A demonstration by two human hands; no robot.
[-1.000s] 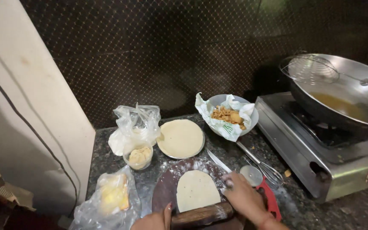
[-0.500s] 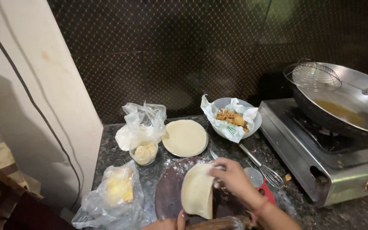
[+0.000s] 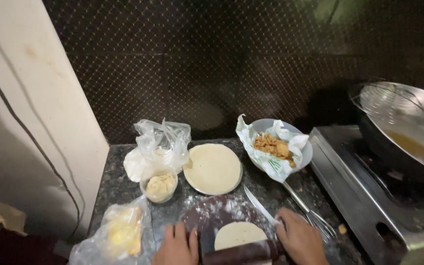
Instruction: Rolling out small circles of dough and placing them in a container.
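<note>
A dark wooden rolling pin [image 3: 241,252] lies across a pale round of flattened dough [image 3: 239,234] on a dark floured rolling board [image 3: 212,215] at the bottom of the view. My left hand [image 3: 176,245] presses on the pin's left end with fingers spread. At the pin's right end sits my right hand [image 3: 300,239], palm down on it. Behind the board, a metal plate [image 3: 213,168] carries a stack of rolled-out dough rounds.
A small cup of dough [image 3: 159,186] stands beside a crumpled clear bag [image 3: 158,149]. A bag with yellow contents [image 3: 119,233] lies front left. A paper-lined bowl of fried pieces [image 3: 276,147], a knife [image 3: 260,206], a whisk [image 3: 312,216], a stove [image 3: 369,196] with a pan of oil [image 3: 408,142] are right.
Half a second ago my right hand held the dough round lifted and folded. Now the round lies flat on the board and both hands rest on the rolling pin.
</note>
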